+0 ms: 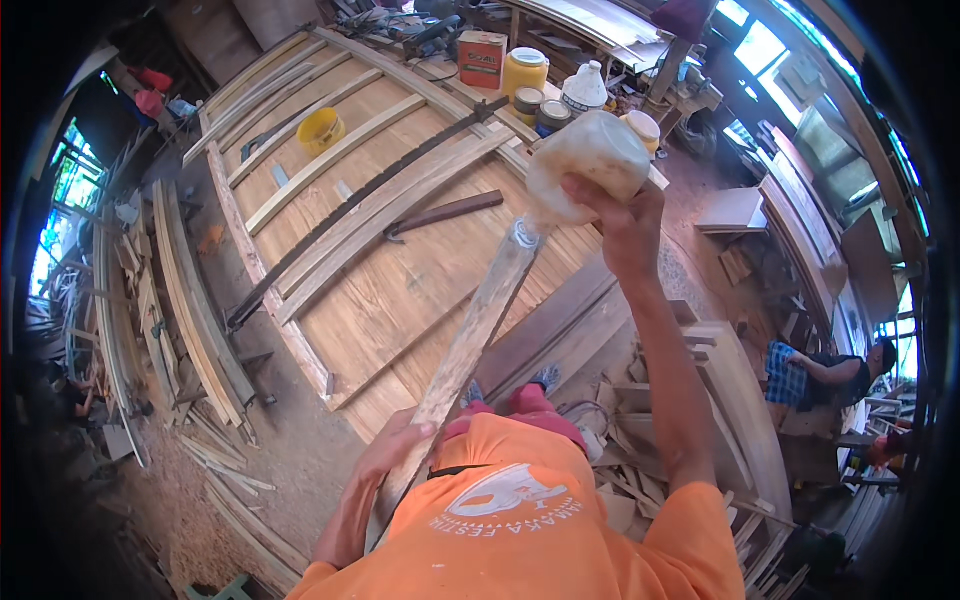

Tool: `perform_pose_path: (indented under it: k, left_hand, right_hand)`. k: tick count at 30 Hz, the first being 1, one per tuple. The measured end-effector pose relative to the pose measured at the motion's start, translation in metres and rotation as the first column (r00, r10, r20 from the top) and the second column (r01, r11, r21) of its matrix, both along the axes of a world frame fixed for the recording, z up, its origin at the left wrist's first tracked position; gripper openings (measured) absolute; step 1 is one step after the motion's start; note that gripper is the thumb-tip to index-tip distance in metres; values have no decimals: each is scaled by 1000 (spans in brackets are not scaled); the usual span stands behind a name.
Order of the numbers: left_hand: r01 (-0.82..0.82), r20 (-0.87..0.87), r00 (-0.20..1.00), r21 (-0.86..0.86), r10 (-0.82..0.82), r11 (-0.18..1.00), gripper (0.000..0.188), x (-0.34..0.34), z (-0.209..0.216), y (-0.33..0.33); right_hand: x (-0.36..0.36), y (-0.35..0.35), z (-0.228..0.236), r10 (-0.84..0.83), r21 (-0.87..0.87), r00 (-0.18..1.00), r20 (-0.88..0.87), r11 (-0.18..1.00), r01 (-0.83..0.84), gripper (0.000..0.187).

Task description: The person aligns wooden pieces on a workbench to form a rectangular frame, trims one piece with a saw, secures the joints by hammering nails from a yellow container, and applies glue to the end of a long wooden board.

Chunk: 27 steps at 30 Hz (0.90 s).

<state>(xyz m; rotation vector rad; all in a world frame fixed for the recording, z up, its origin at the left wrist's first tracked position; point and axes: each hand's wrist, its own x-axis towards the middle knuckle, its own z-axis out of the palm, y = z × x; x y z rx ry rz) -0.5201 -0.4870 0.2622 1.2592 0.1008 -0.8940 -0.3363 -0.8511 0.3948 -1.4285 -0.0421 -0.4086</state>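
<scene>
My right hand (628,228) grips a translucent, stained plastic jug (592,160), tipped on its side over the far end of a wooden strip (468,345). A wet, whitish glue-like smear (525,234) lies on that end, right beside the jug's lower left edge. Down by my waist, my left hand (402,442) is closed around the strip's near part, which slants up and away from me. Beyond the strip spreads a large wooden panel (385,300) framed with battens. A hammer (445,213) rests on it, and a long dark bar clamp (360,205) crosses it.
A yellow bucket (320,131) sits on the panel. Along its far right edge stand a red box (482,58), a yellow jar (525,72), a white jug (585,88) and small cans. Boards (190,300) are stacked at left, offcuts (640,460) at right. Another person (830,380) is far right.
</scene>
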Motion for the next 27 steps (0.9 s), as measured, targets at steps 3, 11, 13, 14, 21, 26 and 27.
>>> perform_pose_path:
  k: [3, 11, 13, 14, 21, 26, 27]
  left_hand:
    - [3, 9, 1000, 6, -3, 1000, 58, 0, -1, 2]
    - [16, 20, 1000, -4, -16, 1000, 60, 2, -3, 5]
    - [-8, 20, 1000, -25, 8, 1000, 59, 2, -4, 5]
    - [-6, 9, 1000, -28, 6, 1000, 58, 2, -5, 6]
    - [13, -1, 1000, 30, -13, 999, 54, 10, -7, 6]
    - [24, 40, 999, 30, -25, 999, 47, 8, -4, 15]
    - [-7, 83, 996, 13, 6, 1000, 48, 5, -4, 18]
  right_hand:
    - [1, 6, 2, -42, -69, 999, 7, 997, 42, 42]
    - [11, 4, 3, -48, -84, 998, 43, 995, 52, 43]
    - [9, 0, 2, -55, -65, 998, 36, 996, 57, 43]
    - [7, -1, 2, -80, -38, 997, 15, 996, 80, 42]
    - [-2, 6, 1, -58, -65, 998, 0, 996, 58, 39]
    - [14, 12, -5, -52, -34, 997, -54, 998, 50, 45]
    - [19, 15, -7, -38, -35, 997, -72, 999, 35, 45]
